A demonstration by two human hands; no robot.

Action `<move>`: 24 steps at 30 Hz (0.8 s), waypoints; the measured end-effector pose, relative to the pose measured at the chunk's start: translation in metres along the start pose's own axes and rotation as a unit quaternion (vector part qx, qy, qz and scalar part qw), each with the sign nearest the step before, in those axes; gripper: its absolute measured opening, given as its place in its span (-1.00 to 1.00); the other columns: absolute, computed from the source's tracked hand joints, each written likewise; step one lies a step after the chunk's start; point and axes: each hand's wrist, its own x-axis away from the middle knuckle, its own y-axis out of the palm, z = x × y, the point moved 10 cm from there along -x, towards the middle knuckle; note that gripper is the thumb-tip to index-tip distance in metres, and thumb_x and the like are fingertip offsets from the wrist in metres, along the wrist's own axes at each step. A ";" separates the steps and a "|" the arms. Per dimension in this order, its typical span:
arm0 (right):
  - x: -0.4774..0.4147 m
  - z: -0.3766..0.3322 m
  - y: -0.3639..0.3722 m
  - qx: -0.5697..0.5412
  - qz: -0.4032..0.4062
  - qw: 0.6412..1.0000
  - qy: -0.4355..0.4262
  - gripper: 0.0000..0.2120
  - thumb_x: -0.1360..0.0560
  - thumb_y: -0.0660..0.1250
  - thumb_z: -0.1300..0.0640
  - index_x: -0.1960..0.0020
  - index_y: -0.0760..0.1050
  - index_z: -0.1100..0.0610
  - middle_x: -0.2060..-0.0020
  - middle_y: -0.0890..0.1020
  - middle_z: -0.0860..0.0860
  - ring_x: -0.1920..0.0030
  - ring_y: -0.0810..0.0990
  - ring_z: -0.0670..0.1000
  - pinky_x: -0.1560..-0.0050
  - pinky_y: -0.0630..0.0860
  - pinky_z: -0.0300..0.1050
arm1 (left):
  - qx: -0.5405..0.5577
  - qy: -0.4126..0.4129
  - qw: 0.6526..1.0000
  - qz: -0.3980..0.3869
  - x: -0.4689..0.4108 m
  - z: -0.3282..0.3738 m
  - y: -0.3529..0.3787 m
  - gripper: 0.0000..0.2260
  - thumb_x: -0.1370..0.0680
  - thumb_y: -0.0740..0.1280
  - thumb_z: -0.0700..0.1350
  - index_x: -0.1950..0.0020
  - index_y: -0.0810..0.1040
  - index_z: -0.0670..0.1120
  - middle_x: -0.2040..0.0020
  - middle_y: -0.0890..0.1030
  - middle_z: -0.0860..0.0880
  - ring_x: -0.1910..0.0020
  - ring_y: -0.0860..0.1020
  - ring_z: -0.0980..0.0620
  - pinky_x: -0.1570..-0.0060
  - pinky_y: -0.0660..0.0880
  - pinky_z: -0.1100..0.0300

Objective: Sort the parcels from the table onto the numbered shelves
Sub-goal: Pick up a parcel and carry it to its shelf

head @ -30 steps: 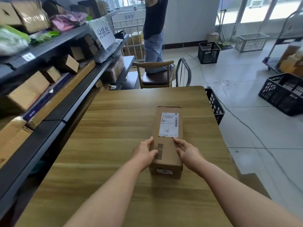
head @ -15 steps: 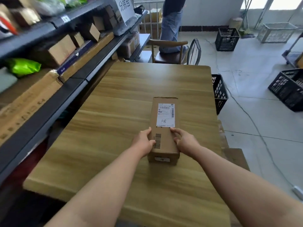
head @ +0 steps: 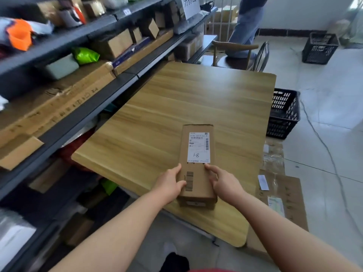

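1. The box [head: 197, 154] lies lengthwise near the near edge of the table [head: 196, 91]. Both hands hold its near end.
2. The left hand [head: 169, 185] lays its thumb on top by the barcode, with its fingers curled down the left side. The right hand [head: 225, 183] lays its thumb on top just below the label [head: 198, 147], with its fingers curled against the right side.
3. Risk: both grips sit at one end, so on a lift the far end is likely to dip. The smooth cardboard could then slide out of the hands.
4. Risk: the handwritten mark on the label faces away from the wearer and could be read as 1-8 or 8-1. A misreading would send the box to the wrong shelf.
5. Risk: the shelves [head: 102, 36] on the left are crowded with cartons and bags. Pushing the box into a tight slot could knock a neighbour off.
6. Hard to tell: whether the box rests on the table or is just off it.
7. Hidden: the fingertips on both sides of the box, and its underside.
8. Blurred: the small shelf tag [head: 127, 11] cannot be read, so the target shelf cannot be picked out.
9. Cut off: the white sign [head: 191, 4] at the top edge, and a person standing beyond the table, seen only from the waist down.
10. The lower shelves are dark and their contents are unclear.
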 end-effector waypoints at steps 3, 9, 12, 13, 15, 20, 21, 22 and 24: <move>0.007 0.000 0.005 -0.023 0.006 1.000 -0.008 -0.54 -0.62 0.11 0.11 -0.47 0.25 -0.21 -0.47 0.35 -0.01 -0.44 0.32 0.03 -0.33 0.35 -0.06 | -0.002 -0.007 1.000 -0.008 0.004 -0.002 0.000 -0.39 -0.57 0.35 -0.01 -0.58 0.17 0.07 -0.46 0.42 -0.01 -0.40 0.40 -0.05 -0.36 0.34 0.14; 0.017 -0.004 0.014 -0.083 -0.001 0.996 0.024 -0.48 -0.61 0.18 0.07 -0.49 0.14 -0.26 -0.54 0.15 -0.02 -0.50 0.23 0.02 -0.41 0.27 -0.01 | 0.127 -0.040 0.989 -0.062 -0.016 0.003 0.021 -0.27 -0.60 0.31 -0.12 -0.59 -0.10 0.16 -0.43 0.43 -0.07 -0.31 0.46 -0.06 -0.31 0.38 0.14; 0.019 -0.005 0.019 -0.086 0.013 0.995 0.041 -0.49 -0.63 0.14 0.06 -0.50 0.10 -0.30 -0.56 0.09 -0.03 -0.49 0.24 0.04 -0.40 0.30 0.02 | 0.129 -0.033 0.989 -0.070 -0.022 -0.002 0.024 -0.25 -0.60 0.32 -0.09 -0.58 -0.12 0.19 -0.38 0.48 -0.10 -0.26 0.49 -0.09 -0.30 0.41 0.09; 0.019 -0.006 0.020 -0.087 0.018 0.995 0.044 -0.49 -0.64 0.13 0.06 -0.50 0.10 -0.30 -0.56 0.08 -0.04 -0.49 0.23 0.04 -0.39 0.31 0.02 | 0.131 -0.030 0.988 -0.073 -0.023 -0.004 0.026 -0.26 -0.60 0.32 -0.07 -0.58 -0.12 0.21 -0.36 0.49 -0.09 -0.25 0.50 -0.09 -0.28 0.42 0.10; 0.019 -0.005 0.020 -0.085 0.028 0.995 0.048 -0.49 -0.64 0.13 0.07 -0.49 0.10 -0.31 -0.56 0.08 -0.06 -0.49 0.23 0.03 -0.38 0.32 0.03 | 0.121 -0.026 0.989 -0.076 -0.024 -0.008 0.028 -0.26 -0.60 0.31 -0.04 -0.57 -0.14 0.24 -0.35 0.51 -0.08 -0.25 0.51 -0.10 -0.26 0.43 0.12; 0.016 -0.001 0.024 -0.078 0.035 0.995 0.051 -0.49 -0.64 0.12 0.06 -0.48 0.08 -0.34 -0.56 0.07 -0.09 -0.49 0.24 0.02 -0.38 0.32 0.07 | 0.106 -0.021 0.991 -0.076 -0.030 -0.010 0.029 -0.26 -0.60 0.30 0.00 -0.57 -0.15 0.26 -0.33 0.53 -0.09 -0.25 0.52 -0.12 -0.24 0.44 0.10; 0.016 -0.001 0.025 -0.081 0.035 0.995 0.047 -0.48 -0.64 0.12 0.07 -0.48 0.08 -0.34 -0.56 0.07 -0.08 -0.49 0.23 0.02 -0.39 0.30 0.07 | 0.109 -0.024 0.991 -0.075 -0.030 -0.010 0.029 -0.26 -0.60 0.30 -0.01 -0.57 -0.15 0.26 -0.33 0.53 -0.09 -0.24 0.52 -0.12 -0.23 0.43 0.11; 0.015 0.000 0.025 -0.084 0.035 0.995 0.044 -0.48 -0.64 0.12 0.07 -0.48 0.08 -0.34 -0.56 0.06 -0.08 -0.50 0.22 0.02 -0.41 0.29 0.07 | 0.117 -0.028 0.990 -0.074 -0.029 -0.010 0.029 -0.26 -0.60 0.30 -0.02 -0.56 -0.15 0.26 -0.33 0.53 -0.08 -0.24 0.52 -0.11 -0.21 0.43 0.13; 0.014 0.000 0.026 -0.090 0.031 0.995 0.040 -0.48 -0.64 0.12 0.07 -0.48 0.08 -0.33 -0.56 0.06 -0.07 -0.51 0.20 0.03 -0.43 0.26 0.07 | 0.152 -0.041 0.985 -0.075 -0.026 -0.012 0.031 -0.26 -0.60 0.30 -0.05 -0.55 -0.15 0.29 -0.33 0.52 -0.06 -0.20 0.54 -0.09 -0.22 0.45 0.12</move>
